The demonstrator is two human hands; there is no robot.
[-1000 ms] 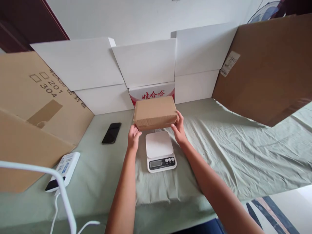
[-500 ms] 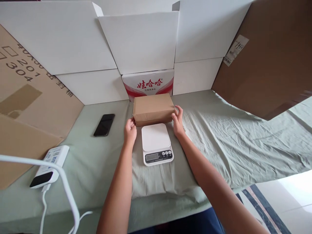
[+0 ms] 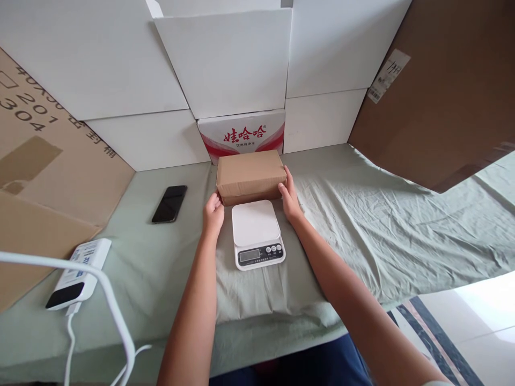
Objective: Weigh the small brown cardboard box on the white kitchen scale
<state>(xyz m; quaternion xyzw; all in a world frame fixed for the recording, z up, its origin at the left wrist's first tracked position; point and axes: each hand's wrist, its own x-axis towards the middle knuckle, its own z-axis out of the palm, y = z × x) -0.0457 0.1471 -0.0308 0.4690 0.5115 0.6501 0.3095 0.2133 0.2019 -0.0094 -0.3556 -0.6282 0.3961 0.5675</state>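
Left hand [image 3: 213, 213]: curls inward at the lower left corner of the small brown box [image 3: 251, 176], with bent fingers against the cardboard (cannot tell how far beneath the base).
Right hand [image 3: 290, 198]: clasps the opposite end, with the thumb on the front face and the fingers along the side; shares the hold with the left.
Small brown box: sits closed between both palms, just behind the scale [image 3: 256, 225] and in front of the printed carton [image 3: 241, 134]; cannot tell whether resting on the green cloth [image 3: 177, 262] or slightly raised.
Scale: lies flat between the forearms, with a white platform on the far side and a dark panel [image 3: 260, 256] on the near side; bears a display window and three round buttons (too small to read the lettering).
Phone [image 3: 169, 204]: lies dark-screened on the cloth, apart from the left hand.
White device [image 3: 89, 254]: rests beside the left carton [image 3: 44, 185], with a cable [image 3: 69, 340] plugged in; passes partly behind a curved white tube [image 3: 116, 316].
Left carton: reads 201 and 304.
Right carton [image 3: 438, 107]: carries a white sticker [image 3: 389, 75].
Printed carton: shows red characters below white panels [image 3: 221, 64].
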